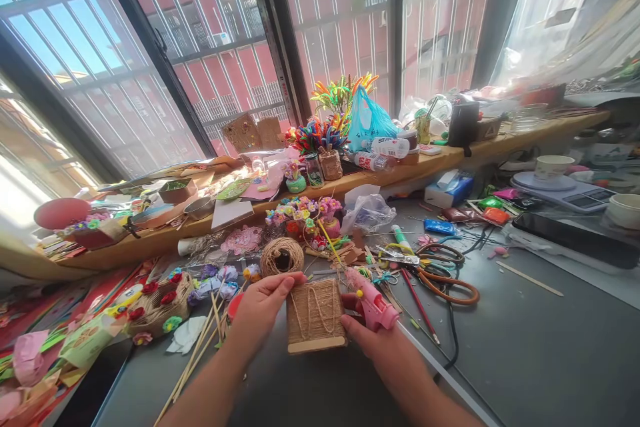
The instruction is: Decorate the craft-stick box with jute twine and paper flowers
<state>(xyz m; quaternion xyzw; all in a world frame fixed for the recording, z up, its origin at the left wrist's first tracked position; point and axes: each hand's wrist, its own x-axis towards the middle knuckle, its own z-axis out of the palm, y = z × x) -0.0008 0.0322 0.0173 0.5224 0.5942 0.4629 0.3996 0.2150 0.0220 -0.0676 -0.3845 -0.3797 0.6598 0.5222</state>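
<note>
A small square panel (315, 313) wrapped in brown twine is held up over the dark table. Zigzag twine (320, 310) runs across its face, and a flat wooden stick (317, 345) lines its lower edge. My left hand (267, 307) is closed in a pinch at the upper left corner, where the zigzag strand begins; the fingertips hide what lies between them. At the right edge, my right hand (373, 340) grips the panel, thumb in front. Just beyond that hand is a pink glue gun (373, 297). Behind the panel sits a twine ball (281, 257).
Scissors (445, 280), a red pencil (420, 307) and a cable lie to the right. Wooden skewers (195, 353) and a flower-trimmed twine basket (163, 303) are at left. A phone (575, 240) and a scale (565, 187) stand far right. A cluttered wooden ledge (420, 167) runs below the windows.
</note>
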